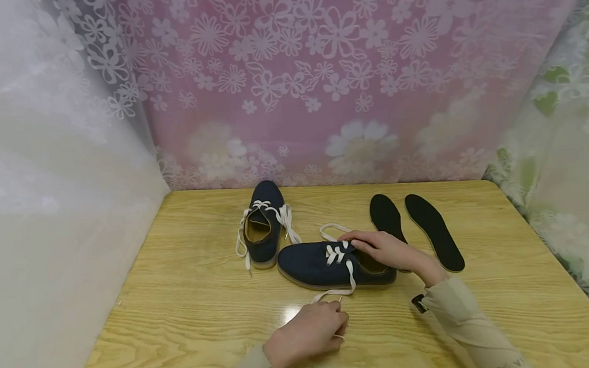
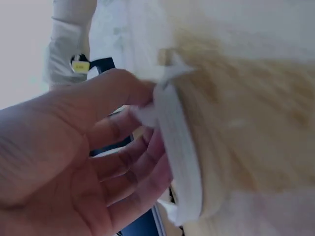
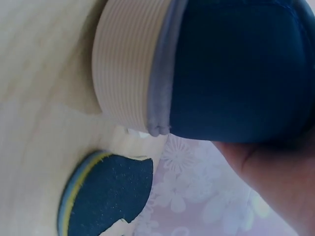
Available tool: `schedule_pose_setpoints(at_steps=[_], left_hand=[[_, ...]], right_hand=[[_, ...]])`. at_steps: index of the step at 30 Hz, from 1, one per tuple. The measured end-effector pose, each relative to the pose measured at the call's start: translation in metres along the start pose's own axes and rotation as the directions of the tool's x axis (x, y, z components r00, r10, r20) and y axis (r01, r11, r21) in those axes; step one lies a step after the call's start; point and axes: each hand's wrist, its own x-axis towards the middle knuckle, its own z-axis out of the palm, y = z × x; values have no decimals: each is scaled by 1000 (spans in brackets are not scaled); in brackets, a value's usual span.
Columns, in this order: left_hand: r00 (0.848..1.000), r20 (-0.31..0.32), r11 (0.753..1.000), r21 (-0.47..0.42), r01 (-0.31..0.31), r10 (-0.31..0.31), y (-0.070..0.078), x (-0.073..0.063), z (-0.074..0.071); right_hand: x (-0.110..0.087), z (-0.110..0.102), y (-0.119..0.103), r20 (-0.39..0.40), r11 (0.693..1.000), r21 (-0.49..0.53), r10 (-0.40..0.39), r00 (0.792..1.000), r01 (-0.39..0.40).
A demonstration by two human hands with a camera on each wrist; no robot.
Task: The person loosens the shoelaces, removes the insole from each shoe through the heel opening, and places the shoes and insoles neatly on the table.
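A navy lace-up shoe [image 1: 304,265] lies sideways on the table, its toe to the left and its white laces threaded. My right hand [image 1: 382,249] holds this shoe at its opening, fingers at the far edge beside the tongue. In the right wrist view the shoe's heel [image 3: 236,73] hides most of that hand. In front of the shoe, my left hand [image 1: 313,329] pinches the loose near end of the white shoelace [image 2: 179,152] between thumb and fingers. The other lace end [image 1: 333,229] loops out on the far side.
A matching navy shoe [image 1: 266,194] stands behind and to the left, toe away from me, white laces hanging at both sides. Two black insoles [image 1: 436,231] lie at the right on the wooden table [image 1: 191,320]. Floral cloth [image 1: 289,94] hangs behind and at the sides.
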Motion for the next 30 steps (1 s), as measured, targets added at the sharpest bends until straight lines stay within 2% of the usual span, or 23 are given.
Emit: schedule_pose_setpoints(at_steps=[4, 8, 11, 15, 20, 23, 26, 30], left_hand=[[994, -84, 997, 22, 76, -74, -7, -4, 0], [971, -153, 982, 13, 190, -186, -13, -9, -1], [943, -198, 962, -1, 272, -267, -18, -13, 0], [898, -258, 932, -39, 360, -357, -23, -16, 3], [852, -318, 903, -35, 428, -416, -27, -18, 4], [840, -324, 890, -14, 455, -434, -31, -19, 2], [838, -313, 882, 2, 471, -447, -36, -19, -1], [838, -291, 875, 10, 485, -461, -43, -19, -3]], right_hand=[[-7, 5, -5, -39, 1000, -19, 2, 999, -3], [-15, 12, -14, -86, 999, -45, 5, 996, -9], [-23, 16, -20, -114, 998, -47, 44, 993, -50], [-33, 24, -29, -149, 994, -27, 100, 984, -105], [-40, 36, -46, -184, 987, 21, 162, 970, -161], [-42, 42, -58, -194, 981, 35, 194, 962, -191], [-45, 44, -66, -194, 980, 18, 196, 961, -196], [-44, 34, -62, -214, 988, -86, 111, 971, -131]])
